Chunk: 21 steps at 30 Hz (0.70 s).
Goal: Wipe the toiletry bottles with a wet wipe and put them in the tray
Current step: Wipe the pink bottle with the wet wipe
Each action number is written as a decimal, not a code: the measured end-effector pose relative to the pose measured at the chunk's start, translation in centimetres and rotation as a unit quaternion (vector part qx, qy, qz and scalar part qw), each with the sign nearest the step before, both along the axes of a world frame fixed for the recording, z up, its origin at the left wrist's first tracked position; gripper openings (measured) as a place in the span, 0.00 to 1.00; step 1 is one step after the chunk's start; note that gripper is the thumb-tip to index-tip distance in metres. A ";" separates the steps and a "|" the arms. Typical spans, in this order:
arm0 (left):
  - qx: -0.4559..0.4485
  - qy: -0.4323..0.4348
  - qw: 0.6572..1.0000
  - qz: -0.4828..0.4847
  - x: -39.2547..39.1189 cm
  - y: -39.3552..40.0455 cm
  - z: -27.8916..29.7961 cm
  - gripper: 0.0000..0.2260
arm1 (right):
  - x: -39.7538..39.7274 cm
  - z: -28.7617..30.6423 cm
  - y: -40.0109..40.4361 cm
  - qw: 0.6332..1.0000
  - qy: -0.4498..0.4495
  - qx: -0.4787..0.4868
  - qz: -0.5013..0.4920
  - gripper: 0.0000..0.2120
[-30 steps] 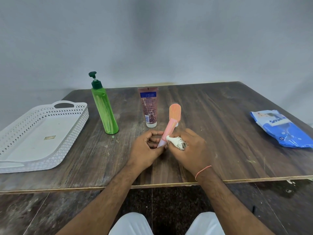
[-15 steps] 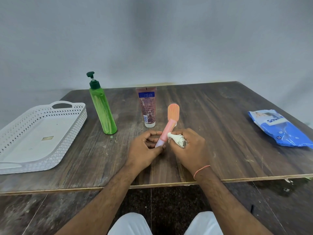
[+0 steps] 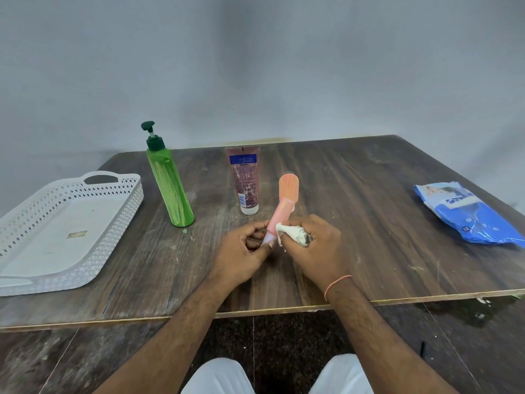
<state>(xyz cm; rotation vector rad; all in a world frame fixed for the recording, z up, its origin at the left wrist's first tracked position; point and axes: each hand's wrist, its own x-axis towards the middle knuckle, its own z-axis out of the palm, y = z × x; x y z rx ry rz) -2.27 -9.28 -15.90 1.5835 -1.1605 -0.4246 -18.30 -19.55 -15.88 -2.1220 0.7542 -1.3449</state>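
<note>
My left hand (image 3: 243, 251) grips the lower, cap end of a pink-orange tube (image 3: 284, 206), which tilts up and to the right over the table's middle. My right hand (image 3: 315, 245) holds a crumpled, soiled white wet wipe (image 3: 292, 233) pressed against the tube's right side. A green pump bottle (image 3: 169, 183) stands upright behind and to the left. A brown tube with a blue label (image 3: 245, 180) stands on its white cap just behind the pink tube. The white perforated tray (image 3: 108, 245) lies at the table's left edge with nothing in it but a small sticker.
A blue pack of wet wipes (image 3: 468, 214) lies near the right edge of the dark wooden table (image 3: 369, 194). A grey wall rises behind. The table's front edge runs just under my wrists, and my knees show below it.
The wipe has slid slightly along the pink tube while both hands stay in the same spot. The head camera shifted a little.
</note>
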 end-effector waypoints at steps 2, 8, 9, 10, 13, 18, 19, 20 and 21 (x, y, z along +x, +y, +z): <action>0.004 -0.003 1.000 -0.004 0.0 -0.1 -0.1 0.21 | 0.1 0.0 -0.1 1.000 -0.008 0.003 -0.017 0.08; 0.009 -0.015 1.000 -0.011 0.3 -0.2 -0.4 0.19 | 0.0 0.2 0.0 1.000 -0.001 0.009 -0.012 0.08; 0.009 -0.019 1.000 -0.011 0.3 -0.1 -0.3 0.20 | 0.0 0.2 -0.1 1.000 -0.003 0.006 -0.012 0.07; 0.010 -0.022 1.000 -0.012 0.3 -0.1 -0.3 0.20 | 0.0 0.1 -0.1 1.000 -0.005 0.003 -0.017 0.07; 0.016 -0.030 0.999 -0.008 0.3 -0.2 -0.3 0.21 | 0.0 0.0 -0.3 0.999 -0.005 0.013 -0.034 0.06; 0.022 -0.023 0.999 -0.020 0.3 -0.2 -0.3 0.20 | 0.0 0.2 -0.1 0.999 -0.004 0.022 -0.023 0.07; 0.025 -0.027 0.999 -0.020 0.3 -0.3 -0.3 0.20 | 0.0 0.2 -0.1 0.999 -0.007 0.023 -0.025 0.07; 0.026 -0.032 0.999 -0.019 0.4 -0.3 -0.4 0.20 | -0.1 0.2 -0.1 0.999 -0.010 0.027 -0.031 0.08; 0.028 -0.040 0.999 -0.017 0.3 -0.2 -0.3 0.20 | -0.1 0.2 -0.1 0.999 -0.010 0.030 -0.037 0.08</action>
